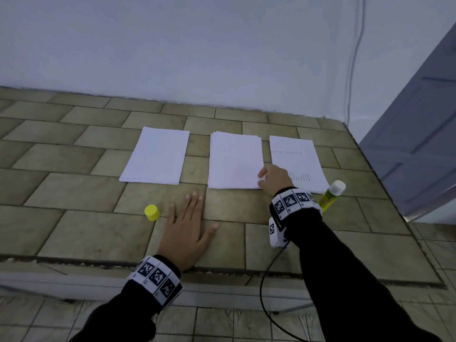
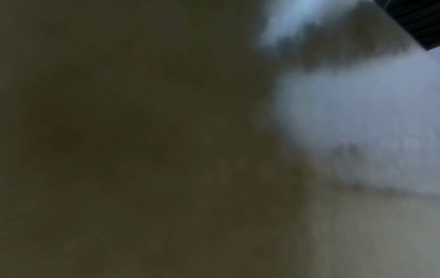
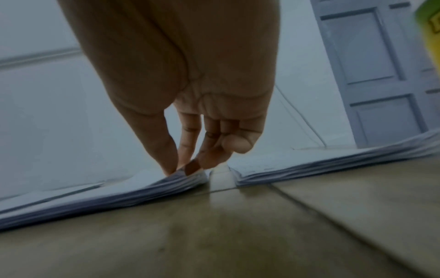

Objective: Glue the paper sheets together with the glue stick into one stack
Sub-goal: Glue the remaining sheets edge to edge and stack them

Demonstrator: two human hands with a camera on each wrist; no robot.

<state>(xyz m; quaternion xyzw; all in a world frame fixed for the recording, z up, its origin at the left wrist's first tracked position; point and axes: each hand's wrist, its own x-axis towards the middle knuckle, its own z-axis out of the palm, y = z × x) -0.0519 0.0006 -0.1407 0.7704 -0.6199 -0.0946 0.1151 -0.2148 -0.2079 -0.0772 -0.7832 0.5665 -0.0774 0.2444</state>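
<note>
Table: tiled grey-green tabletop [image 1: 81, 228] under both hands.
Paper: three separate white paper piles; the middle pile [image 1: 234, 161] has its near right corner pinched by the right hand [image 1: 275, 180].
Glue: uncapped yellow-green glue stick [image 1: 332, 196] stands just right of that wrist.
Cap: small yellow plastic cap [image 1: 151, 212] just left of the flat, empty left hand [image 1: 186, 233].
Progress: likely underway; piles not yet merged.

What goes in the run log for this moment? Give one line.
right hand: pinches near corner of middle paper stack | left hand: flat on table | glue stick: uncapped, standing | yellow cap: on table
</note>
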